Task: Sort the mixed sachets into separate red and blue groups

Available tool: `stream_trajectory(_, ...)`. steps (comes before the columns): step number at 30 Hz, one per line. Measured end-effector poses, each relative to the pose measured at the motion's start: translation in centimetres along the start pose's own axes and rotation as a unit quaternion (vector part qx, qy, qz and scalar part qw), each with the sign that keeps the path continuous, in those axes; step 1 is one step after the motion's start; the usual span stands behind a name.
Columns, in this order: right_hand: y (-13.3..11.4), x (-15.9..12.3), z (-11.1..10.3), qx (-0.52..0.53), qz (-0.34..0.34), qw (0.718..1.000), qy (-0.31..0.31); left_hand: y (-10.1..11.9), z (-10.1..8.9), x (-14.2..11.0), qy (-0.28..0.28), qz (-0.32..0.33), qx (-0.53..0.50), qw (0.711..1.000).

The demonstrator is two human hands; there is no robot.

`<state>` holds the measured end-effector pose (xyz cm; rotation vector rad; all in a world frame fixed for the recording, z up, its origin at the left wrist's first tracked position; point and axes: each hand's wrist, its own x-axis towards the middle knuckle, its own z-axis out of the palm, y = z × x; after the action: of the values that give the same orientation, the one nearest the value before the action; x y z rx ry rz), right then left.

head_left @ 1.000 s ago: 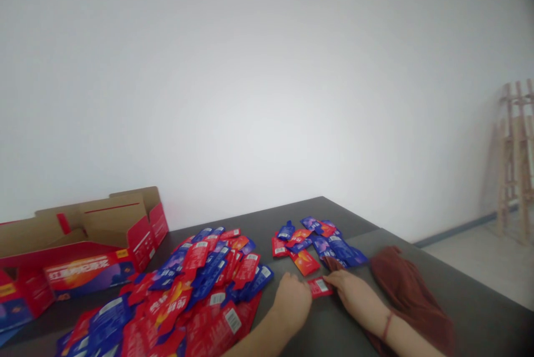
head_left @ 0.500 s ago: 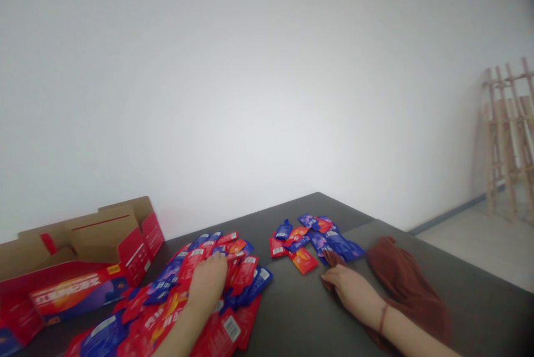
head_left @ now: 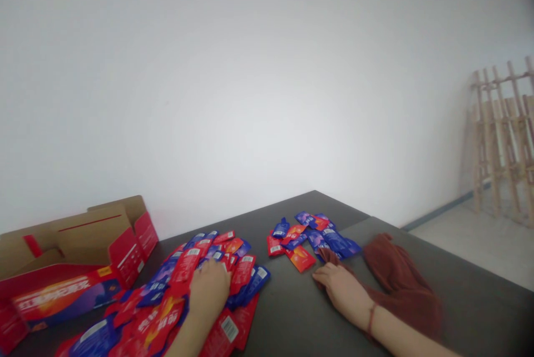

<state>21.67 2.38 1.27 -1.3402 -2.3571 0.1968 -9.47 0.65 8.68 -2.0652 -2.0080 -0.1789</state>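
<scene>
My left hand (head_left: 209, 288) lies on top of a large heap of red and blue sachets (head_left: 175, 296) at the lower left, its fingers curled down onto the packets. My right hand (head_left: 340, 286) rests on the dark table (head_left: 292, 312), fingers curled loosely, beside a brown-red cloth (head_left: 400, 282). Just beyond it lies a smaller cluster of red and blue sachets (head_left: 311, 234). Whether the right hand holds anything under its palm is hidden.
An opened red cardboard box (head_left: 75, 268) with brown flaps stands at the left edge of the table. A white wall rises behind the table. Wooden easel frames (head_left: 500, 134) lean against the wall at the far right, on a pale floor.
My left hand left the red sachet between the hands and moved left onto the big heap. That sachet is no longer seen by my right hand. The view shifted slightly right.
</scene>
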Motion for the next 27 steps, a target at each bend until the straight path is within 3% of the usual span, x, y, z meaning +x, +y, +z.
stream_trajectory(2,-0.1,0.1,0.1,0.002,-0.003,1.0,-0.004,3.4,1.1,0.7,0.019,0.029,-0.008,0.999)
stream_trajectory(6,0.0,0.1,0.0,0.004,-0.009,1.0,-0.006,10.9,4.4,1.9,-0.016,0.191,-0.11,0.975)
stream_trajectory(10,0.7,-0.1,-0.3,0.005,0.009,1.0,0.009,15.1,6.6,3.1,-0.021,0.235,-0.159,0.959)
stream_trajectory(15,2.2,-0.1,-1.1,0.011,0.06,0.996,0.064,16.8,6.9,2.2,-0.043,0.194,-0.149,0.969)
stream_trajectory(19,2.4,0.0,-1.7,0.008,0.058,0.994,0.091,17.5,5.8,1.3,-0.055,0.232,-0.078,0.968)
stream_trajectory(27,1.5,0.0,-1.8,0.022,0.051,0.995,0.079,15.0,5.0,7.2,-0.029,0.304,-0.035,0.951)
